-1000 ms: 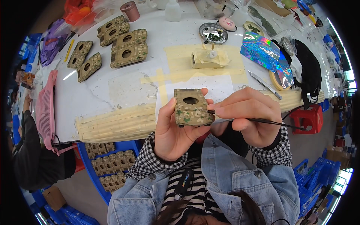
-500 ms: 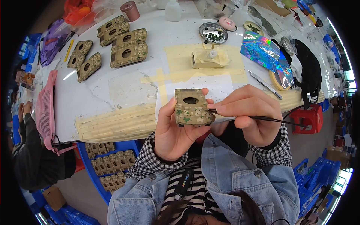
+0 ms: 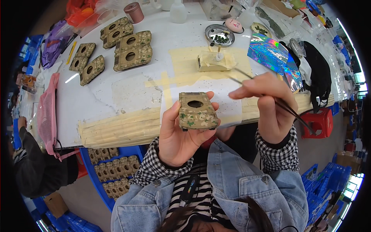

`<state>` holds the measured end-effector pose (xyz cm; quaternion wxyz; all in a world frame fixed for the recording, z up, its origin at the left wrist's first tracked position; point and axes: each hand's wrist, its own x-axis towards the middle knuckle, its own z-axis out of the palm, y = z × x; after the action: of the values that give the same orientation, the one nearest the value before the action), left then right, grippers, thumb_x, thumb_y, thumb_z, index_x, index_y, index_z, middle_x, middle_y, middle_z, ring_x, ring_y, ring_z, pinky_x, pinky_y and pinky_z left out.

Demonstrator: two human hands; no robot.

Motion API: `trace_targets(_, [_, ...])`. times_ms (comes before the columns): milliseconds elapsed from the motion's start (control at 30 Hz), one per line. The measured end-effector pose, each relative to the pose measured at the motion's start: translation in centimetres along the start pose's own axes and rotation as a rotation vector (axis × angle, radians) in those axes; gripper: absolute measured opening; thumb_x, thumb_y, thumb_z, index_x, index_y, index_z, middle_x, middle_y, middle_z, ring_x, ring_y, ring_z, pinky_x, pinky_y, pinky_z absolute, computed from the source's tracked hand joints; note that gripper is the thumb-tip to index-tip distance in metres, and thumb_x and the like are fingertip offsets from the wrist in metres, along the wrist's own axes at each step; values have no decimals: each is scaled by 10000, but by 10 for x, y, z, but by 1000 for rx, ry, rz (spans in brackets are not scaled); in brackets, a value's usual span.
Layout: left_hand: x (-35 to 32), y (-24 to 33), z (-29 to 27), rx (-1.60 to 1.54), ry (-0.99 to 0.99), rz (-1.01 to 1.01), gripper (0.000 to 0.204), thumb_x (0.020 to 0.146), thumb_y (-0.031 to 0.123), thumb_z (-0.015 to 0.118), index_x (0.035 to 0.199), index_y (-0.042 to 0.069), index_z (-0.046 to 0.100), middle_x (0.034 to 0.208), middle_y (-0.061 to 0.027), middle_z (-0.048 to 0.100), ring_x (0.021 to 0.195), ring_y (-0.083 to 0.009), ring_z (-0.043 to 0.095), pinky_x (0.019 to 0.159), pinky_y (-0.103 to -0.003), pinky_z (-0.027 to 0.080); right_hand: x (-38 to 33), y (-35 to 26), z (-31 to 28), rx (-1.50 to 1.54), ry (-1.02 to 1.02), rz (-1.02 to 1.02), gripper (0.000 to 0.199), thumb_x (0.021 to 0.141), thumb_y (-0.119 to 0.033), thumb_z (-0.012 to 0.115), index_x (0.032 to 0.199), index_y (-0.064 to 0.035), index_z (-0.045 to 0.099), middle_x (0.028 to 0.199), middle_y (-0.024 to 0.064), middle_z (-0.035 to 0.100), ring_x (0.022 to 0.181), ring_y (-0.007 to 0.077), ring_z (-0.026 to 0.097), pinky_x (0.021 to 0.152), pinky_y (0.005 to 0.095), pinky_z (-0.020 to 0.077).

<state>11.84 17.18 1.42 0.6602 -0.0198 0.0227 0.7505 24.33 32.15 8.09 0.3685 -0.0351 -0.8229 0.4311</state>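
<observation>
My left hand [image 3: 174, 135] is closed around a camouflage-painted model tank hull [image 3: 198, 116], its round hole facing up. Dark tweezers [image 3: 294, 114] are pinched in my right hand [image 3: 272, 102], off to the right of the hull and apart from it. Their two tips stand spread, close to a tape-wrapped block [image 3: 208, 66] that carries a small white cup [image 3: 219, 57]. Whether anything tiny sits between the tips is too small to tell. Beyond the block, a round metal dish [image 3: 210, 30] holds dark green bits.
Several camouflage hulls [image 3: 133, 55] lie on the table's left side, and more fill a blue tray [image 3: 94, 170] below its edge. Holographic sheets [image 3: 266, 52] lie at right, above a red stool [image 3: 322, 121]. A person's dark sleeve [image 3: 33, 145] shows at far left.
My right hand has drawn the tweezers away from the hull, up and to the right; their tips now point toward the taped block. The hull has stayed nearly still in my left hand.
</observation>
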Motion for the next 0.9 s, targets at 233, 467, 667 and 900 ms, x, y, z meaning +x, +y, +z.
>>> trace_targets(233, [1, 4, -6, -159, -91, -50, 639, 952, 414, 329, 1377, -47, 204, 1281, -259, 424, 1075, -351, 555, 895, -380, 523, 30, 44, -2, -593, 133, -90, 92, 781, -71, 651, 867, -44, 633, 756, 83, 590, 709, 224, 552, 641, 317, 440])
trace_targets(467, [2, 5, -6, -184, -143, -47, 657, 945, 406, 354, 1394, -19, 130, 1323, -292, 352, 1074, -356, 550, 901, -383, 517, 45, 64, 4, -762, 34, -93, 130, 753, -137, 695, 840, -49, 658, 708, 72, 616, 696, 233, 565, 636, 328, 439])
trace_targets(667, [2, 5, -4, -165, -115, -53, 622, 949, 411, 332, 1386, -12, 203, 1306, -292, 384, 1054, -338, 570, 895, -371, 522, 46, 71, 4, -704, 26, -67, 138, 752, -184, 694, 778, -63, 632, 674, 71, 604, 710, 254, 575, 617, 348, 456])
trace_targets(900, [4, 5, -5, -167, -135, -58, 628, 950, 415, 322, 1389, -15, 193, 1309, -294, 381, 1048, -329, 575, 894, -353, 523, 48, 49, 0, -564, 198, -195, 95, 736, -71, 700, 796, -37, 636, 677, 79, 601, 648, 225, 577, 597, 298, 444])
